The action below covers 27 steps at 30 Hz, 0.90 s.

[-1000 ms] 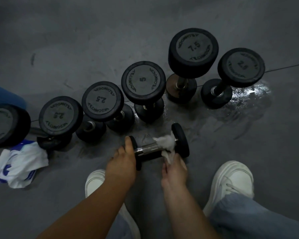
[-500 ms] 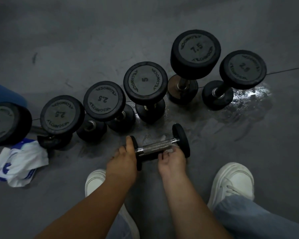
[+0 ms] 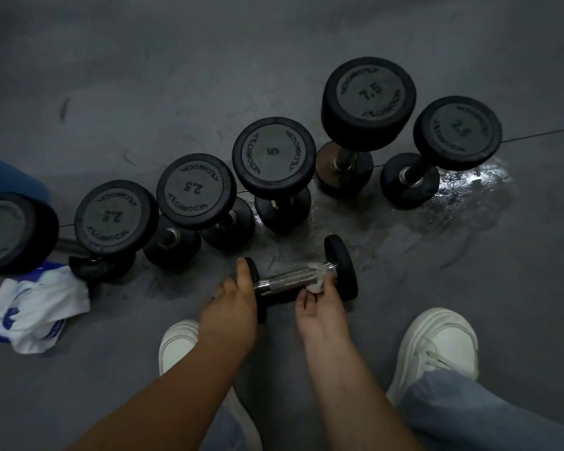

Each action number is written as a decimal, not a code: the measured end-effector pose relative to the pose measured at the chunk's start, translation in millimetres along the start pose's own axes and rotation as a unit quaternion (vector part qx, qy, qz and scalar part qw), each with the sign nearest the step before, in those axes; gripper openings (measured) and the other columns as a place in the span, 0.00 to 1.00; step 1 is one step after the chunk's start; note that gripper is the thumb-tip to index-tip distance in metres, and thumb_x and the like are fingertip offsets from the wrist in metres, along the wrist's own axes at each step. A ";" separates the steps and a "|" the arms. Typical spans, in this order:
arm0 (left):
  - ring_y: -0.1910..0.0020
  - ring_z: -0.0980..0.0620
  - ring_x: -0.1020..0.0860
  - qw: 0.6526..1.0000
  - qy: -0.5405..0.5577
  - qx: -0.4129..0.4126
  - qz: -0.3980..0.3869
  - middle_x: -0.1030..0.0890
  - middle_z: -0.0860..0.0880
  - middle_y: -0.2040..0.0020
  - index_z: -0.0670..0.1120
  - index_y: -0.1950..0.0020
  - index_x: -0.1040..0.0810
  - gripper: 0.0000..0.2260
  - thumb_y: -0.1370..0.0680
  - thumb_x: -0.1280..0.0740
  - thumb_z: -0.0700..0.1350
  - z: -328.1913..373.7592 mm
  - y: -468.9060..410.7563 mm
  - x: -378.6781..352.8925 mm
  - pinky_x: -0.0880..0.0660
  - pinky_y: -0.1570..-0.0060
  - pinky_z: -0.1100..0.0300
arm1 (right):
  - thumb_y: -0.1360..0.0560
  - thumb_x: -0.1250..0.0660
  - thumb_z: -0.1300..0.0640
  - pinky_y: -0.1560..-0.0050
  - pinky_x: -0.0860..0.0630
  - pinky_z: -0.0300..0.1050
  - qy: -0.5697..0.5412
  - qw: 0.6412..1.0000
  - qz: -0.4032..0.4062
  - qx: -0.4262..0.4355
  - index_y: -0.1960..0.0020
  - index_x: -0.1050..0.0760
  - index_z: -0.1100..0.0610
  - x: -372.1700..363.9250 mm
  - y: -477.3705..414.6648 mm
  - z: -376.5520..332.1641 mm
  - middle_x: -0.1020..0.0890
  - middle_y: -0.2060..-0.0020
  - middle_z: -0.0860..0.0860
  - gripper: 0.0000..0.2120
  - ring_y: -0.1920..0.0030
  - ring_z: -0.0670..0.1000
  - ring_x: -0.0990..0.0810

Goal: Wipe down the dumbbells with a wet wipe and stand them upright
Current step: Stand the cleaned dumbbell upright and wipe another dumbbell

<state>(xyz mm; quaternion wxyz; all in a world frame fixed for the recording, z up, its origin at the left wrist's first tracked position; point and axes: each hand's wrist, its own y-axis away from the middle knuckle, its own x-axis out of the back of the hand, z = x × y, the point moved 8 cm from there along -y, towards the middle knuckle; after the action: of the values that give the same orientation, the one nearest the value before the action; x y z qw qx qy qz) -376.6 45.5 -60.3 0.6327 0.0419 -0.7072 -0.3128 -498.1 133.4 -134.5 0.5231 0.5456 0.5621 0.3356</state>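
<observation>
Left hand (image 3: 232, 307): my fingers curled over the dumbbell's (image 3: 290, 278) left plate, as before.
Right hand (image 3: 319, 315): pinched the wipe (image 3: 316, 281) beside the right plate; earlier the wipe was hidden beneath.
Dumbbell: lay sideways between my hands.

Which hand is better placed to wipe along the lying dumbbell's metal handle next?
Right. The right hand holds the wet wipe against the right end of the small dumbbell handle, so it can likely slide leftward. The left hand grips the dumbbell's left head, steadying it.
</observation>
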 end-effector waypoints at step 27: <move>0.36 0.47 0.26 1.000 -0.004 -0.003 0.001 0.32 0.44 0.32 0.42 0.22 0.66 0.47 0.24 0.32 0.49 -1.1 -1.6 -4.4 0.28 0.41 0.56 | 0.21 0.48 0.70 0.56 0.28 0.36 0.067 0.998 0.021 -0.010 0.60 0.32 0.54 9.8 3.4 1.4 0.30 0.64 0.50 0.16 0.65 0.46 0.31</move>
<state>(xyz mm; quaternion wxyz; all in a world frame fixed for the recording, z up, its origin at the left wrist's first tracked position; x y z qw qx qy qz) -375.3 45.7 -64.9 0.6306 0.0380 -0.7087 -0.3142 -494.5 143.1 -133.8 0.4830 0.5282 0.5808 0.3878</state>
